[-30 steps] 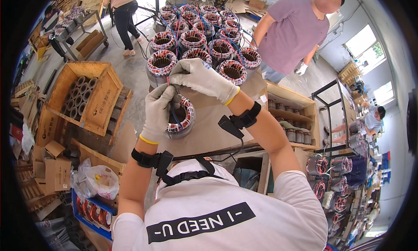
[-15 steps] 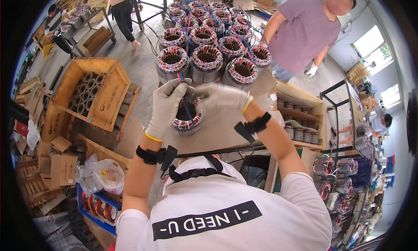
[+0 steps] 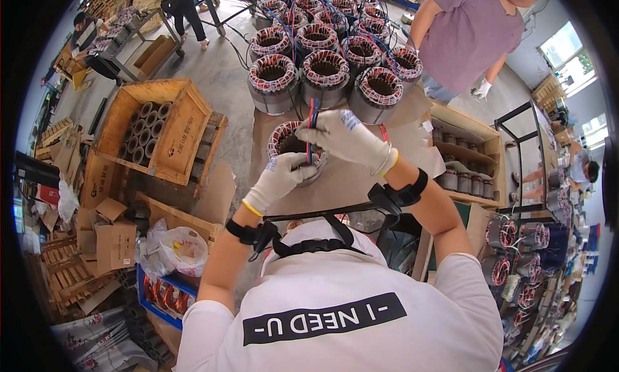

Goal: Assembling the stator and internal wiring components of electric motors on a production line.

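Observation:
A motor stator (image 3: 282, 138) with red and white laced windings stands upright near the table's front edge, partly hidden by both hands. From it rises a small bundle of red, blue and black lead wires (image 3: 313, 110). My gloved left hand (image 3: 278, 180) pinches the bundle low, close to the stator's near rim. Higher up, my gloved right hand (image 3: 348, 138) has its fingers closed on the same wires, whose ends stick up above them. A short red strip (image 3: 385, 133) shows beside the right hand.
Several more stators (image 3: 325, 72) with loose leads crowd the far part of the brown-covered table (image 3: 412, 137). Across it stands a person in a purple shirt (image 3: 474, 33). A wooden crate (image 3: 184, 143) holds metal cylinders at left; a wooden shelf box (image 3: 493, 156) stands at right.
My left hand has gone from the wires' upper end down to their lower part. My right hand, blurred before, now grips them higher up. The whole view has shifted somewhat.

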Demonstrator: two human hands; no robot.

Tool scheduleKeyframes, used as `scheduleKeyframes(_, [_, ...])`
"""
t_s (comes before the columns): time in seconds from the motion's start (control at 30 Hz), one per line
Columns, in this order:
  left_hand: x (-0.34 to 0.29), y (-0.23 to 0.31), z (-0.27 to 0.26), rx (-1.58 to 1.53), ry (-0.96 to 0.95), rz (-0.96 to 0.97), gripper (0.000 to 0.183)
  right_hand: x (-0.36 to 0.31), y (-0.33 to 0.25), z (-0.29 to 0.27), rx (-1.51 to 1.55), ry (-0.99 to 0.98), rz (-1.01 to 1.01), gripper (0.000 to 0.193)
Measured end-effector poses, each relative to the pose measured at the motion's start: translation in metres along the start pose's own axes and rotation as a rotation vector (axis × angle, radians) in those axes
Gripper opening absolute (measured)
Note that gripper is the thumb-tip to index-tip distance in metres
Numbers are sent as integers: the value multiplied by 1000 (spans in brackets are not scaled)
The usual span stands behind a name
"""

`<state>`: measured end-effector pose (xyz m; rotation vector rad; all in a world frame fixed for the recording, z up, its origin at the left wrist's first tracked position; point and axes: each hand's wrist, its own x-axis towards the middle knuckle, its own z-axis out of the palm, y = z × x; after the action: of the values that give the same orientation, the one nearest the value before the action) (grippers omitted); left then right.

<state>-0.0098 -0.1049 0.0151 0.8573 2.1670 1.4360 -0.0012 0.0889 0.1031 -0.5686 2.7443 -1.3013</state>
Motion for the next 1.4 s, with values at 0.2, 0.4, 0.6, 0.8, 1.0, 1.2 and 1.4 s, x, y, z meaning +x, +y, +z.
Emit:
scheduleKeyframes(0.2, [16, 43, -18, -251, 261, 95, 18, 18, -16, -27, 133, 57, -25, 26])
scheduleKeyframes(0.4, [16, 38, -27, -426, 189, 114, 20, 28, -32, -42, 170, -9, -75, 35])
scheduleKeyframes(0.6, [16, 43, -31, -448, 148, 87, 24, 33, -30, -42, 78, -59, 76, 39])
scheduleKeyframes(0.8, [16, 19, -73, -558, 417, 176, 32, 6, 18, -37, 870, 350, 288, 45])
scheduleKeyframes(1.0, [22, -75, -48, -144, 354, -117, 56, -10, 105, 45, 99, 10, 645, 61])
scheduleKeyframes(1.2, [27, -80, -19, -237, 345, -139, 70, 23, 93, 70, -483, 140, 543, 53])
scheduleKeyframes(1.4, [-1, -82, -2, -194, 346, -67, 72, -19, 79, 89, -378, 268, 516, 51])
